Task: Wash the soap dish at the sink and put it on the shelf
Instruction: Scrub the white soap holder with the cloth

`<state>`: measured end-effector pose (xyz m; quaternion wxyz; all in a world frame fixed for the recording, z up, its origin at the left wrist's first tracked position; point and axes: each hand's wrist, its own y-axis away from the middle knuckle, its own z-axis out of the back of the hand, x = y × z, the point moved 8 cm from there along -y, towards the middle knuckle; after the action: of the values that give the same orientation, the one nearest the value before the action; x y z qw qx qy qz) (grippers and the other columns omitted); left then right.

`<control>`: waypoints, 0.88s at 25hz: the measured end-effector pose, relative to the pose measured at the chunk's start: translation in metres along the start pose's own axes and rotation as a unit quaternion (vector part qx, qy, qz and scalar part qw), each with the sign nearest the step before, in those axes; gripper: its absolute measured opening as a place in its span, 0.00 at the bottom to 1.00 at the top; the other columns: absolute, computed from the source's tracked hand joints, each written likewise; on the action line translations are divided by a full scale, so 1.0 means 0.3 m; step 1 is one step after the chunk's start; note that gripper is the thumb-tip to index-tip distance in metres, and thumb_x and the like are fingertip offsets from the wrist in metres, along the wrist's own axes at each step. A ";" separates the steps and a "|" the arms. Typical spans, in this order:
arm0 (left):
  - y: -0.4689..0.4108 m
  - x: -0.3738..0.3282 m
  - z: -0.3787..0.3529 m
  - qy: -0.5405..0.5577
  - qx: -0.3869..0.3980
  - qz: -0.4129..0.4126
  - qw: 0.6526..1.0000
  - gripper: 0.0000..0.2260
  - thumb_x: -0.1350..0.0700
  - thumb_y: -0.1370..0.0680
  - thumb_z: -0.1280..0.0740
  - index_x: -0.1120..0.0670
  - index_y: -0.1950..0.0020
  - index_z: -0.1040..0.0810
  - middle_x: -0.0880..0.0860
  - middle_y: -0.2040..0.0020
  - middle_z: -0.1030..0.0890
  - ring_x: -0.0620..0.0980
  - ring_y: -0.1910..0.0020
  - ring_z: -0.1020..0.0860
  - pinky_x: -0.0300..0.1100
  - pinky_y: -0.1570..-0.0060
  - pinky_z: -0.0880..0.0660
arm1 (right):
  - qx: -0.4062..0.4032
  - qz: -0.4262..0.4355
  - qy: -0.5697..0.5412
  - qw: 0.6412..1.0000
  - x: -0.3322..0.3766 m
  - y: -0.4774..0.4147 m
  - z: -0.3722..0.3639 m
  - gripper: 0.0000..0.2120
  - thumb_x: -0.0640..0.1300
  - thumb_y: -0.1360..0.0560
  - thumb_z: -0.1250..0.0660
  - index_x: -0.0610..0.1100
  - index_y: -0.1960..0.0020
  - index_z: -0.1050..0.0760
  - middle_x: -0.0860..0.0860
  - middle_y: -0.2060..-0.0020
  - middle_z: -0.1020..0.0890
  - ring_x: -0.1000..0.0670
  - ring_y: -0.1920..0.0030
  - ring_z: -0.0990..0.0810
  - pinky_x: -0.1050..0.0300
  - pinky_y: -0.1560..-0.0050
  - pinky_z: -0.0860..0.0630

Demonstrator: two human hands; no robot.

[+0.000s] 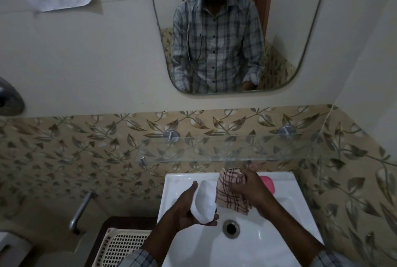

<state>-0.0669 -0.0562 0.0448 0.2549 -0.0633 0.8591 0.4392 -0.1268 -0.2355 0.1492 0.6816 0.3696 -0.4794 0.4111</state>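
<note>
**A:** What does the dish look like?

**B:** It's a white oval plastic soap dish [204,201], shallow and smooth, with a rounded rim. It is held tilted rather than level.

**A:** And where is it relative to the hands?

**B:** It lies in the left hand [187,213]. The palm cups it from below, the fingers curl under its near end, and the thumb runs along its far side. The right hand [249,189] is just to the right of it, fingers bunched around a pink-and-brown checked cloth [229,193]. The cloth's edge touches the dish's right rim.

**A:** Both hands are over the basin?

**B:** Yes, above the white ceramic sink [268,234]. The round metal drain [231,227] is below and between the hands. A pink bar of soap [267,183] sits just beyond the right hand, partly hidden by it.

**A:** And the shelf?

**B:** The clear glass shelf [236,150] hangs on the wall above and beyond both hands, well apart from the dish.
</note>
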 end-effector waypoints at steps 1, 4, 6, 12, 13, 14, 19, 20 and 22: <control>-0.002 0.003 -0.006 -0.010 0.015 0.009 1.000 0.40 0.32 0.23 0.43 0.66 0.29 0.31 0.69 0.48 0.21 0.69 0.50 0.20 0.64 0.47 0.23 | -0.022 0.093 0.080 0.992 0.051 0.009 -0.003 0.12 0.37 0.29 0.27 0.46 0.48 0.22 0.51 0.56 0.15 0.53 0.55 0.17 0.62 0.55 0.21; 0.001 -0.001 -0.043 -0.032 0.041 0.025 0.998 0.37 0.34 0.23 0.43 0.65 0.31 0.28 0.68 0.45 0.19 0.68 0.48 0.20 0.62 0.48 0.22 | 0.014 0.382 0.285 0.879 0.082 0.109 -0.145 0.16 0.35 0.25 0.36 0.41 0.39 0.22 0.47 0.47 0.16 0.54 0.46 0.19 0.61 0.44 0.22; 0.003 -0.010 -0.064 -0.048 0.060 0.019 0.997 0.34 0.35 0.22 0.44 0.62 0.32 0.25 0.66 0.40 0.20 0.67 0.45 0.20 0.64 0.48 0.22 | 0.096 0.410 0.347 0.838 0.004 0.143 -0.228 0.22 0.33 0.26 0.39 0.44 0.34 0.24 0.46 0.36 0.21 0.48 0.36 0.23 0.53 0.37 0.24; 0.019 -0.027 -0.088 -0.095 0.032 0.023 0.995 0.29 0.37 0.20 0.42 0.60 0.35 0.22 0.64 0.45 0.17 0.65 0.51 0.18 0.65 0.51 0.22 | 0.072 0.434 0.418 0.795 -0.048 0.122 -0.272 0.27 0.37 0.28 0.30 0.42 0.30 0.29 0.46 0.31 0.26 0.48 0.31 0.28 0.59 0.27 0.37; 0.016 -0.046 -0.090 -0.099 0.010 0.009 0.995 0.28 0.38 0.20 0.42 0.60 0.36 0.22 0.64 0.47 0.17 0.64 0.52 0.19 0.65 0.52 0.22 | 0.042 0.389 0.414 0.822 -0.057 0.098 -0.270 0.27 0.39 0.31 0.28 0.42 0.32 0.27 0.48 0.33 0.24 0.47 0.35 0.24 0.58 0.31 0.32; 0.012 -0.064 -0.089 -0.101 -0.011 -0.004 0.995 0.27 0.39 0.20 0.43 0.60 0.39 0.22 0.63 0.47 0.17 0.64 0.51 0.19 0.65 0.52 0.23 | 0.051 0.335 0.397 0.853 -0.069 0.080 -0.268 0.25 0.39 0.30 0.29 0.43 0.33 0.26 0.49 0.35 0.23 0.46 0.38 0.21 0.56 0.36 0.26; -0.017 -0.084 -0.060 -0.080 -0.069 -0.006 0.994 0.29 0.38 0.20 0.43 0.62 0.35 0.26 0.64 0.45 0.20 0.65 0.50 0.21 0.65 0.51 0.27 | 0.150 0.245 0.379 0.880 -0.054 0.038 -0.262 0.15 0.37 0.30 0.38 0.46 0.47 0.20 0.46 0.52 0.15 0.43 0.53 0.18 0.56 0.56 0.22; -0.017 -0.084 -0.058 -0.069 -0.087 -0.016 0.994 0.28 0.39 0.20 0.42 0.62 0.35 0.27 0.64 0.45 0.21 0.65 0.50 0.22 0.64 0.50 0.27 | 0.149 0.225 0.364 0.891 -0.045 0.030 -0.264 0.12 0.37 0.31 0.38 0.43 0.51 0.19 0.44 0.55 0.15 0.43 0.55 0.18 0.57 0.58 0.24; -0.029 -0.112 -0.048 -0.090 -0.142 -0.084 0.982 0.25 0.41 0.19 0.40 0.61 0.35 0.26 0.63 0.46 0.19 0.62 0.51 0.20 0.56 0.53 0.23 | 0.145 0.149 0.242 0.948 -0.045 0.016 -0.275 0.07 0.37 0.32 0.36 0.38 0.59 0.20 0.41 0.61 0.15 0.42 0.61 0.17 0.54 0.60 0.22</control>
<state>-0.0404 -0.0769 0.0621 0.3557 -0.1310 0.7534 0.5374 -0.1050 -0.1623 0.1146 0.6472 0.2783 -0.2843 0.6503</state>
